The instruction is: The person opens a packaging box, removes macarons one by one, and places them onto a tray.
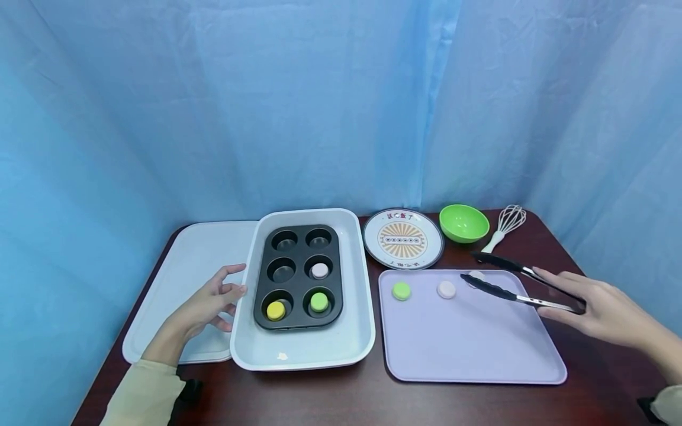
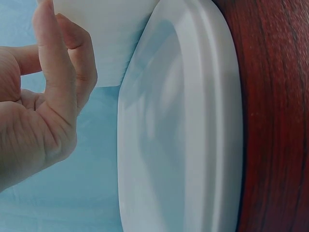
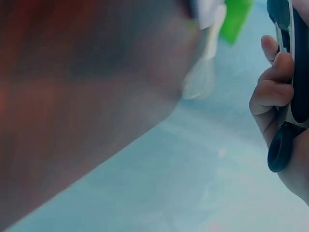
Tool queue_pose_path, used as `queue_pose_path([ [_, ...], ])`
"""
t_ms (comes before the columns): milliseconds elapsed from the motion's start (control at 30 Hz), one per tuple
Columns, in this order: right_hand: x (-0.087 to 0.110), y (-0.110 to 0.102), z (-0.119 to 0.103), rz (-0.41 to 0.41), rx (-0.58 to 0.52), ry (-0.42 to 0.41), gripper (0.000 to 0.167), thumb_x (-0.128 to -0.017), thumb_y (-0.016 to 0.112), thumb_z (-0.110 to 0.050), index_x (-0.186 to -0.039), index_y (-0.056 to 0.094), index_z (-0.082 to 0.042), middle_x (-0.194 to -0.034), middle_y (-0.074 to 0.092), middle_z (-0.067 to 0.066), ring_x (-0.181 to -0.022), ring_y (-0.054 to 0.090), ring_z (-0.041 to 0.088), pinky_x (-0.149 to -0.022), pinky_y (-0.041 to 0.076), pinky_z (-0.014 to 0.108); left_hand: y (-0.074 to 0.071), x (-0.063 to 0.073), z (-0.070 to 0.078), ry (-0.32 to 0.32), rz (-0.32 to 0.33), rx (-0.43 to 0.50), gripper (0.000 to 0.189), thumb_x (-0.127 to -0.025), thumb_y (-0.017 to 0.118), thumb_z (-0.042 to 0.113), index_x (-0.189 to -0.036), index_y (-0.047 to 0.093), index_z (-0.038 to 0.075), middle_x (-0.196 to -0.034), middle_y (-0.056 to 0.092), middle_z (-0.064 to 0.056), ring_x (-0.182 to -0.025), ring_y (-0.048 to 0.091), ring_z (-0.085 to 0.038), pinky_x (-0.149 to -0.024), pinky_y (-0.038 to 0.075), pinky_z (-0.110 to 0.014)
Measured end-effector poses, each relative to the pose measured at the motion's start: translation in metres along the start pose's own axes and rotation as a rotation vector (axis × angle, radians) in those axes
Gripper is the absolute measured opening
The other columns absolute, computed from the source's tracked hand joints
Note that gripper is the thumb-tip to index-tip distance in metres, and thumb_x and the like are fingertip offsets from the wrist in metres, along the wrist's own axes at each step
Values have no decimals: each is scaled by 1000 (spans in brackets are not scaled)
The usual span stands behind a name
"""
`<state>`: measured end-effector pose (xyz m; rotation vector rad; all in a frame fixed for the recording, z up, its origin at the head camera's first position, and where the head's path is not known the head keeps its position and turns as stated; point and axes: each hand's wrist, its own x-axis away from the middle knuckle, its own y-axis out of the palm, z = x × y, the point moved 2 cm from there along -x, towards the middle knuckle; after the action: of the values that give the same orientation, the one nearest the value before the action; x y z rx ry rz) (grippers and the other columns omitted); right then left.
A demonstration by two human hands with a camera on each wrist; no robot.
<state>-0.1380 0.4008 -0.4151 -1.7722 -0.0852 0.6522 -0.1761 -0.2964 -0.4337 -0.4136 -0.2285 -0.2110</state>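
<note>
The tongs (image 1: 498, 291) were held in the right hand (image 1: 607, 309), its fingers wrapped round the handle end, with the two arms spread wide and no cookie seen gripped. The far pale cookie (image 1: 476, 274) was partly hidden by the lower arm, so it was judged that this cookie could be nudged or missed if the arms were closed without a clear view. If pinched off-centre, it could be squeezed out onto the purple tray (image 1: 469, 343) or the tabletop (image 1: 293, 393). The upper tip was poised near the handle of the whisk (image 1: 502, 229), which might be knocked by a careless swing. The fingers of the left hand (image 1: 210, 300) were loosely bent and parted at the left rim of the deep white tray (image 1: 303, 349); nothing was seen held in them, and whether the rim was touched could not be told. By a bump there, the muffin pan (image 1: 301, 275) inside might be shifted.

Six cookies were counted. Three were seen on the purple tray: the far pale one, a second pale cookie (image 1: 446, 289) and a green cookie (image 1: 401, 290). Three of the pan's six cups were filled, by a yellow cookie (image 1: 275, 310), another green cookie (image 1: 319, 302) and a third pale cookie (image 1: 319, 271). One plate (image 1: 403, 239), one bowl (image 1: 463, 223), one whisk, one pair of tongs and three trays, a flat white tray (image 1: 197, 266) included, were also counted.
</note>
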Motion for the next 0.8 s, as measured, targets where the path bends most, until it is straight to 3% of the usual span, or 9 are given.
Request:
queue_pose_path([
  [167,-37,-13,-42,-28,39,-51,81,-73,91,-39,-145,58,-28,-119,67,7,-76,60,11,-60,49,41,-5,2,3,7,3,-3,67,-103,62,28,-159,25,20,-115,64,-19,-77,70,-29,-59,62,-44],
  [333,-80,-22,-88,-45,23,-208,75,-79,86,-40,-146,57,-24,-114,66,-4,-68,52,1,-57,45,31,-8,4,4,9,6,-4,68,-103,61,29,-159,25,21,-116,64,-19,-78,70,-29,-59,62,-44],
  [500,-115,-19,-127,-77,14,-292,69,-85,80,-46,-146,57,-21,-122,68,3,-65,55,-1,-53,44,27,-6,3,3,3,17,-2,67,-102,62,30,-158,25,21,-117,64,-19,-77,69,-28,-59,62,-43],
  [700,-144,-7,-162,-132,-7,-356,66,-89,75,-51,-143,60,-16,-91,56,-13,-56,37,-3,-48,34,21,2,2,0,-1,11,7,67,-102,63,29,-158,26,22,-118,64,-18,-76,70,-28,-59,61,-44],
  [800,-159,2,-177,-164,-34,-383,68,-90,73,-53,-144,59,-16,-97,62,-12,-60,44,-1,-50,37,22,2,3,1,-3,18,6,66,-102,62,28,-158,27,23,-116,64,-17,-75,69,-28,-58,61,-44],
])
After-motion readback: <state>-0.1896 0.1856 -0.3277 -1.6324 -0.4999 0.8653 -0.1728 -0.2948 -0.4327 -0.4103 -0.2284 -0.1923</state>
